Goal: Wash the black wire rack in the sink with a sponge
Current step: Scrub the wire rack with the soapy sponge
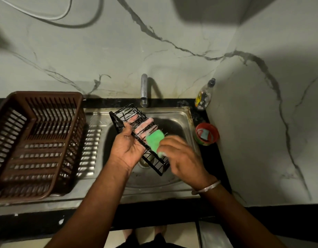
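Black wire rack (136, 135) is held tilted over the sink (174, 120) bowl, below the tap (144, 90), not resting on the basin. Left hand (128, 145) is under the rack, palm up; thumb wraps over the near long rail, fingers pass beneath and show through the wires. So the left grip is closed round the rack's edge. Right hand (183, 158) sits just right of that grip, palm down, fingers curled on the green sponge (154, 142), pressing it onto the wires; blurred, likely mid-scrub. Right grip is closed on the sponge; a bangle sits on the wrist.

Handling, judged: rack looks light and stiff, thin coated wire, probably slippery with suds; best held by the solid frame rail or end plate, not single thin wires. Sponge is soft and squashes under pressure.

Left of the left grip: brown plastic basket (38, 140) on the drainboard. Right of the right grip: red cup (206, 133) and soap bottle (204, 95) on the table.
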